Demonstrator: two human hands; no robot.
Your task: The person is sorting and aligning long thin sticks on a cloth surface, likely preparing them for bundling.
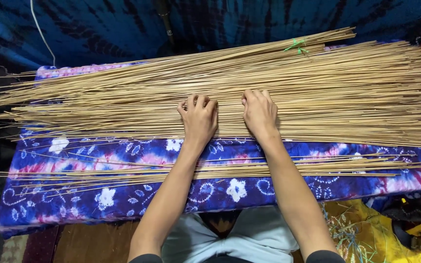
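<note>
We're looking down at a big pile of thin bamboo sticks (317,92) lying w/ their length running side to side on a blue and purple floral cloth (123,195). Both hands are resting palm-down on the near part of that pile, approx. at its middle. Left hand (199,119) is lying flat, fingers curled a bit at the tips, pressing on the sticks, not closed around any. Right hand (259,113) is sitting just beside it, a small gap between them, also flat and open on the pile, gripping nothing.

Nearer to us than the pile, a thin row of loose sticks (269,168) is lying on the cloth, passing under both forearms. At the pile's far side, toward its right end, a green tie (296,46) is wrapping a bundle. Beyond the pile, a dark blue tie-dye fabric (98,29) is hanging as backdrop.
</note>
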